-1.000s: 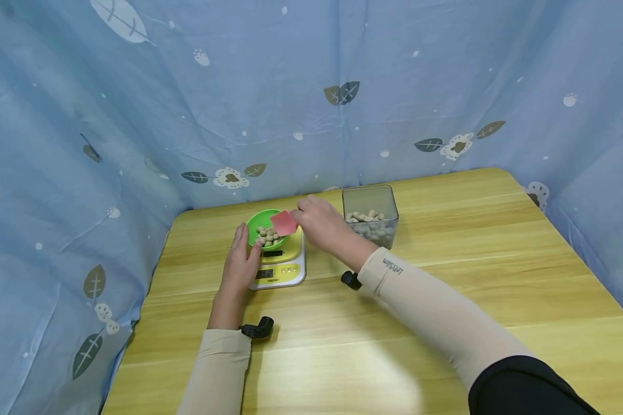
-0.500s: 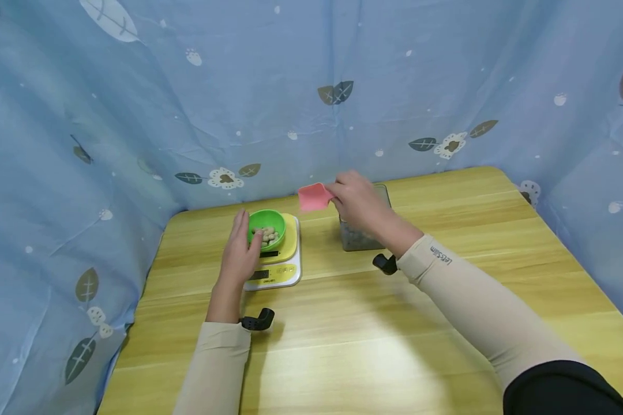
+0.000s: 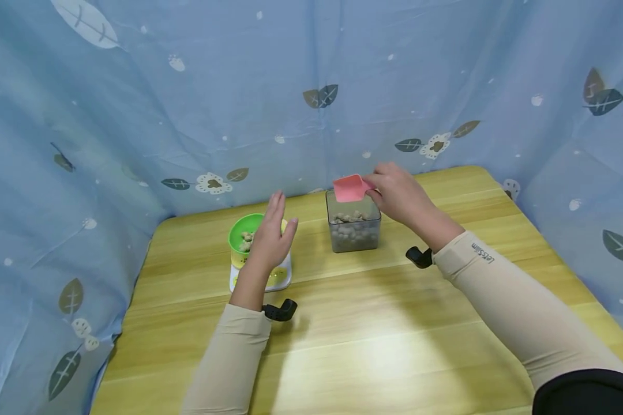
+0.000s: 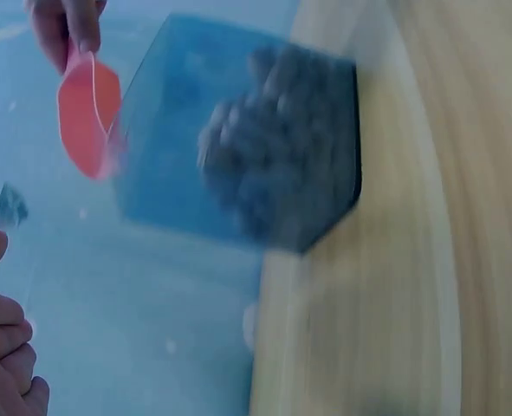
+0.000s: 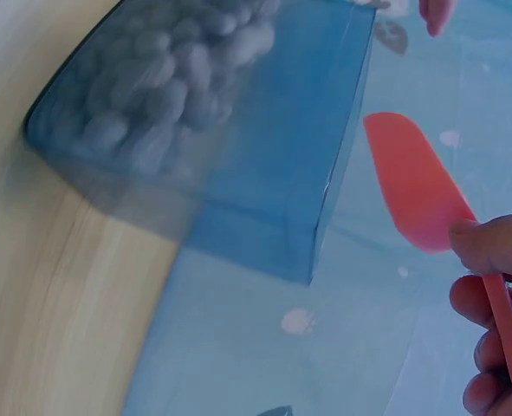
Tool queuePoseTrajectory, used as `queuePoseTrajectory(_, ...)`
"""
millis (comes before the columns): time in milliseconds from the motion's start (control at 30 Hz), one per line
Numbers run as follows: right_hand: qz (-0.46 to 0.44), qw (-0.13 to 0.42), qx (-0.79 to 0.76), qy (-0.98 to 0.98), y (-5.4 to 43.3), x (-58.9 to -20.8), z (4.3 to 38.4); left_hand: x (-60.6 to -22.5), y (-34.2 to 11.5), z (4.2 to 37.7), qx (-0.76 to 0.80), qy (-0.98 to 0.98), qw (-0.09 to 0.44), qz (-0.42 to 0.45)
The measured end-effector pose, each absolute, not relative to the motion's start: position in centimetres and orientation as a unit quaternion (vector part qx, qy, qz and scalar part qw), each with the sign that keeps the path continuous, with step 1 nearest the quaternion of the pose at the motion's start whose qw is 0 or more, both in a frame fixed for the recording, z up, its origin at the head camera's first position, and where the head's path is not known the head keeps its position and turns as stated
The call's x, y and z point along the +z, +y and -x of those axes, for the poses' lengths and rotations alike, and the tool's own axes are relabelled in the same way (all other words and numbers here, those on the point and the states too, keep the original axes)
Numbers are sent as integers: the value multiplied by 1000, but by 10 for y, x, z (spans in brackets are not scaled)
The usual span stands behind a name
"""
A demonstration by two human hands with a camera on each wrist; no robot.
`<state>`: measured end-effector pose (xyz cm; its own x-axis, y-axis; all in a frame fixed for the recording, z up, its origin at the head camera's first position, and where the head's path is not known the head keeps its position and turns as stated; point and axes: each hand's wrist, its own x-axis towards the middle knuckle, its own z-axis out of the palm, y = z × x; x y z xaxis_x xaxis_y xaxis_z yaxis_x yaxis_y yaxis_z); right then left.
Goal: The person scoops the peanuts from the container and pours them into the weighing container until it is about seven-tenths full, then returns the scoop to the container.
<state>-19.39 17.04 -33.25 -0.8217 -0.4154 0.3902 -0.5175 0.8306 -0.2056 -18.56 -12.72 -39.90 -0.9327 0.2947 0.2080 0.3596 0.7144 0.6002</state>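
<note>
While my right hand pinches a scoop near a box of lumps, my spread left hand is near a bowl with more.

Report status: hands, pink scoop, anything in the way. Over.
Right hand grips pink scoop. Scoop up near transparent bin, above rim level. Left hand empty, partly hiding green bowl and scale in head view. Nothing seen blocking scoop.
</note>
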Motion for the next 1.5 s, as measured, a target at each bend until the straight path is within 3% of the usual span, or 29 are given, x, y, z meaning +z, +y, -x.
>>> queuePoseTrajectory(500,-297,140,74,-942,165,-354,206,-420,-65,193,-313,-920,-10,235)
queuePoseTrajectory(733,-320,85,66,-941,159,-356,210,-426,-59,193,-313,-922,-7,227)
queuePoseTrajectory(1000,-339,62,80,-935,157,-362,221,-428,-56,198,-337,-912,-5,236)
queuePoseTrajectory(1300,-382,-30,103,-918,170,-349,228,-426,-58,202,-338,-910,-15,240)
queuePoseTrajectory(1500,-358,-25,74,-930,162,-357,229,-425,-59,204,-340,-910,-21,236)
